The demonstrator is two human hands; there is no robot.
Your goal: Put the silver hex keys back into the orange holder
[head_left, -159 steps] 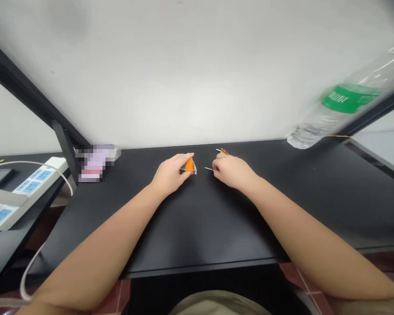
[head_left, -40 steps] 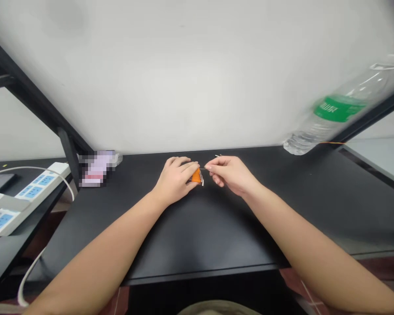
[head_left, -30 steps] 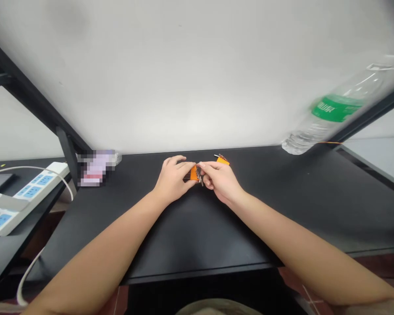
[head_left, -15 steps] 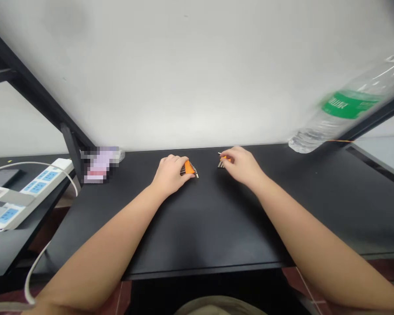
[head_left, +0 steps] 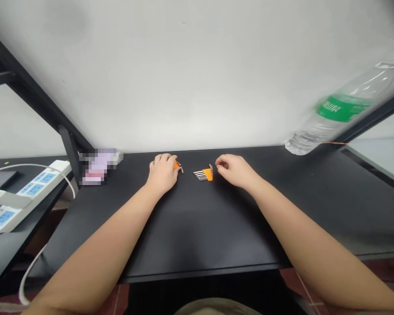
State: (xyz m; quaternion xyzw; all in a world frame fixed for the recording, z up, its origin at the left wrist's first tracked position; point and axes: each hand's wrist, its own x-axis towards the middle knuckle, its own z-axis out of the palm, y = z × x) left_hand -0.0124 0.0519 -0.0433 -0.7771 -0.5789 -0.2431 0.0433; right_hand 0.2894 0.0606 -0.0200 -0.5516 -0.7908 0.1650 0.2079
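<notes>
My left hand (head_left: 162,175) is closed round a hex key set (head_left: 176,165). Only part of its orange holder and a few short key ends show beyond the fingers. To the right, a second hex key set (head_left: 207,174) lies on the black table (head_left: 200,232). Its orange holder carries several metal keys, with their long shafts pointing left and their bent ends at the right. My right hand (head_left: 233,169) is just right of this set, apart from it. Its fingers are loosely curled, and nothing shows in them.
A large clear plastic bottle (head_left: 339,109) with a green label stands at the right by the wall. At the left are a blurred-out package (head_left: 98,166), a black metal frame (head_left: 36,92) and a white power strip (head_left: 33,192) with a white cable (head_left: 29,164).
My right hand has let go of its hex key set, which now lies on the table further left. My left hand has shifted slightly left with the other set.
</notes>
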